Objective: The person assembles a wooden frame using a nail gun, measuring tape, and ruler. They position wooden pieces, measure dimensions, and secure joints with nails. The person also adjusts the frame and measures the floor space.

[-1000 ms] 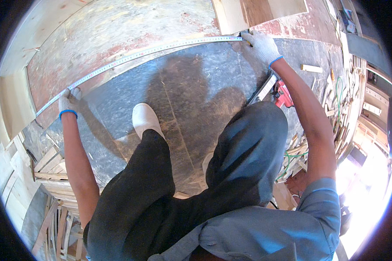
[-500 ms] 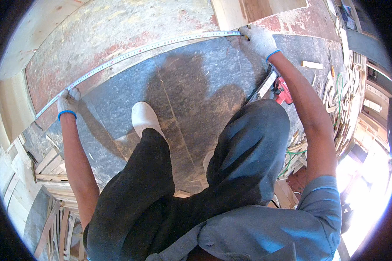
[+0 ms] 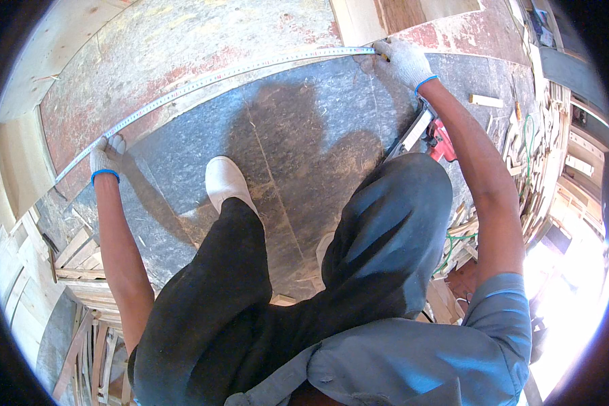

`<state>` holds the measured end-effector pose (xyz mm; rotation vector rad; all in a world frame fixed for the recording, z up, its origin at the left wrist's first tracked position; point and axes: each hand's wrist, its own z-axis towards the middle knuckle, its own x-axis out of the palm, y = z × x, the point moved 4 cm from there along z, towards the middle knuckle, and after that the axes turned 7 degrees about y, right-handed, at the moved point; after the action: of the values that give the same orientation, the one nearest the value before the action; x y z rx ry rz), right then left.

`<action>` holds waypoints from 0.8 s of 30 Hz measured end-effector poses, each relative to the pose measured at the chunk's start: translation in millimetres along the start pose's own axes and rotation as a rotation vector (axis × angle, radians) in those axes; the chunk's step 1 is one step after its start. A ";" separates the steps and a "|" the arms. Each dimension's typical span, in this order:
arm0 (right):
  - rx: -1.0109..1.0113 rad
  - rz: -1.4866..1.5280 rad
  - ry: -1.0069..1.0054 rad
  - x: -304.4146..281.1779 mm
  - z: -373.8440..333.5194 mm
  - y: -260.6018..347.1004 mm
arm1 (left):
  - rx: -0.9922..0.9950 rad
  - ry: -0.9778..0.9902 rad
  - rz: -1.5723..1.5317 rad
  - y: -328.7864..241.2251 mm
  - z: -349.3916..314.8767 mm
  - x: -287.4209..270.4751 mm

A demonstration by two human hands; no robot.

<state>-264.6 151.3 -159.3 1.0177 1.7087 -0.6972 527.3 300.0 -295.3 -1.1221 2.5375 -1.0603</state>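
Note:
A white tape measure blade [image 3: 210, 80] stretches in a long line across a worn, paint-stained board [image 3: 183, 40], along the edge where it meets a dark sheet [image 3: 277, 176]. Near the tape's left part, my left hand [image 3: 106, 157], in a white knit glove with a blue cuff, has its fingers curled at the blade. My right hand [image 3: 406, 64], gloved the same way, closes on the tape's other end. A small dark and yellow part shows under its fingers; the rest of it is hidden by the glove.
A red and silver power tool [image 3: 440, 141] lies by my right knee. Beyond it are a short wood block [image 3: 486, 101], a green cord [image 3: 526, 142] and piled wood strips [image 3: 545, 162]. More scrap wood [image 3: 98, 352] lies at lower left. My white shoe [image 3: 224, 181] rests on the dark sheet.
My left hand's fingers have shifted slightly at the tape. My right hand, the tape and the tool stay almost where they were.

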 end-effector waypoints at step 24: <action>-0.013 0.022 -0.046 6.0 -2.8 -2.6 | 0.000 -0.069 0.001 -0.1 -17.3 17.8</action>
<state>-269.1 154.2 -163.9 1.0023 1.6581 -0.6896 507.8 296.8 -280.4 -1.1374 2.4842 -1.0036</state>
